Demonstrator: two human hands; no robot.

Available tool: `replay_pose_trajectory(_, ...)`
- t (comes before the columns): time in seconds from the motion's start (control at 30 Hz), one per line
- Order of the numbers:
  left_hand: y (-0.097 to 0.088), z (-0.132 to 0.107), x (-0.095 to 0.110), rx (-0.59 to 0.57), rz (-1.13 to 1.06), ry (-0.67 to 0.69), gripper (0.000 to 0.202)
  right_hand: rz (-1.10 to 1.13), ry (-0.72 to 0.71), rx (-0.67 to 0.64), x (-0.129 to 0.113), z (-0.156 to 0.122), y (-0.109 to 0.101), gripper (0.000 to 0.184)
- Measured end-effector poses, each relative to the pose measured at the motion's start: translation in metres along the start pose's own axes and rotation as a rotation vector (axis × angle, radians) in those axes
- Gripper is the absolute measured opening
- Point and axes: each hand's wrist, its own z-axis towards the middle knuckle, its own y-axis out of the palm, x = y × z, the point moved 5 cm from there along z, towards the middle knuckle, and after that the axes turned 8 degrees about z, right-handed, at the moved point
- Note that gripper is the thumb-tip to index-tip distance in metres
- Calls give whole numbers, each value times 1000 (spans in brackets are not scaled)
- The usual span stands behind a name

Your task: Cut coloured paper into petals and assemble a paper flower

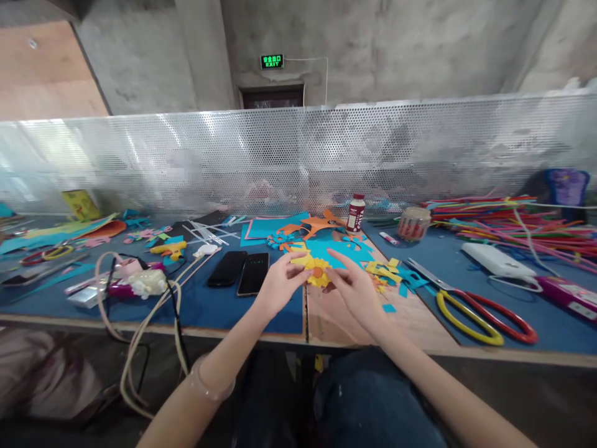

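Observation:
Between my two hands is a yellow paper flower [318, 280] with a round orange centre, raised a little over the table. My left hand [283, 277] pinches its left edge between thumb and fingers. On the other side, the thumb and fingers of my right hand [353, 283] close on the flower's right edge. Yellow paper scraps [385, 270] and blue cut paper [415, 278] lie just right of my right hand. Two dark phones, one [227, 269] and another [253, 274], rest left of my left hand.
Large scissors [471, 311] with yellow and red handles lie at right. A drink bottle [356, 213] and a clear jar [413, 224] stand behind. Colourful pipe cleaners [504, 221] are piled far right. Cables [153, 317] hang over the front edge at left, near a yellow glue gun [170, 250].

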Motion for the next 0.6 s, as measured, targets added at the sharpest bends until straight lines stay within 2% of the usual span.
replay_pose_trajectory(0.23, -1, -4, 4, -43, -139, -72, 52, -95, -38, 4, -5, -5, -2, 38)
replay_pose_trajectory(0.47, -1, -10, 12, -22, -20, 62, 30, -115, -103, 20, -10, -10, -4, 33)
replay_pose_trajectory(0.6, -1, -14, 15, 19, 74, 144, 38, -143, -133, 14, -12, -13, -4, 32)
